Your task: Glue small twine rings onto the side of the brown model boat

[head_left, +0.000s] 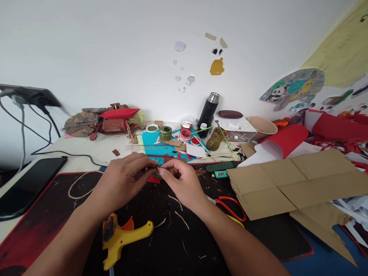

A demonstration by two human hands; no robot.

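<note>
Above the far part of the dark desk mat (169,251), my two hands meet at their fingertips over a small olive-brown piece (156,175). My left hand (123,178) comes in from the left, its thumb and forefinger closed at the near end of the gap between us; my right hand (182,182) faces it, thumb against bent forefinger. As far as I can judge, both pinch the piece, though my fingers cover most of it, so I can't name it exactly or tell which way its long axis runs. It sits between the two sets of fingertips, straight ahead of me, and neither hand is clearly nearer. A bit of red material (154,180) shows just beneath it.

Toward me from the hands, the yellow glue gun (130,234) lies on the mat beside my left forearm, its handle angled to the right, and a few twine scraps (182,220) lie to its right. The red-handled cutting tool (232,209) is beyond my right wrist, partly hidden by the forearm. A loop of twine (75,184) curves out on the left, partly behind my left arm. Past the hands, on the white tabletop (69,147), stand the green paint jar (165,134) and the black thermos (207,113); cardboard (304,180) spreads over the right side.
</note>
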